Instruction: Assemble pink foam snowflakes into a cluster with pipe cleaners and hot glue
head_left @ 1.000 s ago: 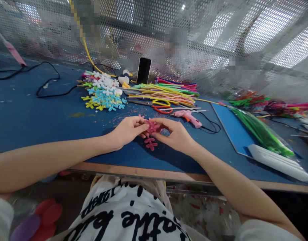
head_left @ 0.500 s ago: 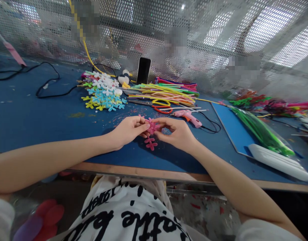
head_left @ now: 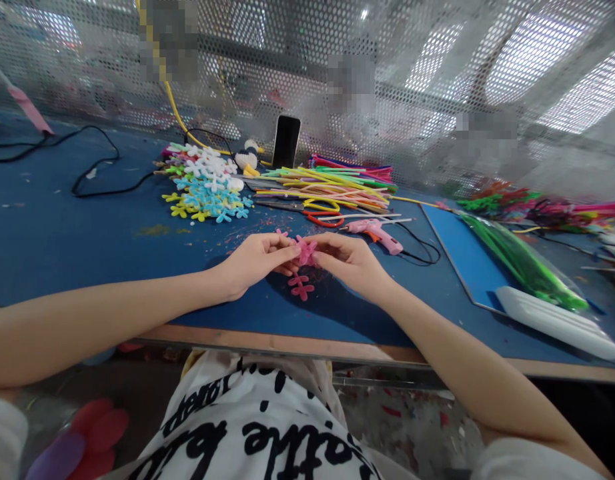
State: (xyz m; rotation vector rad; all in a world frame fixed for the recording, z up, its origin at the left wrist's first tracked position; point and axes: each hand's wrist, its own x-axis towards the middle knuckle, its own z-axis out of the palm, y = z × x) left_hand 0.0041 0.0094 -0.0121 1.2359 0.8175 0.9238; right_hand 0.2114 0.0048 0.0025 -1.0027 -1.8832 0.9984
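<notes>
Between my two hands is a pink pipe-cleaner flower (head_left: 306, 251), raised just above the blue tabletop. My left hand (head_left: 257, 261) pinches it from the left with thumb and fingers. From the right, my right hand (head_left: 350, 263) grips its petals between thumb and forefinger. Below them on the table lie darker pink flower pieces (head_left: 301, 287); another bit of pink shows behind my left fingers. A pink glue gun (head_left: 375, 235) rests beyond my right hand, and scissors (head_left: 323, 212) with red and yellow handles lie behind both hands.
A heap of white, blue and yellow pipe-cleaner flowers (head_left: 207, 183) sits at the back left. Loose pipe cleaners (head_left: 332, 183) lie behind the scissors, near an upright phone (head_left: 286, 141). To the right are a bag of green pipe cleaners (head_left: 525, 263) and a white tray-like piece (head_left: 557, 323).
The pink flower has turned slightly and its petals look more folded between my fingers. My right fingers have closed in on it a little. Everything else stays put.
</notes>
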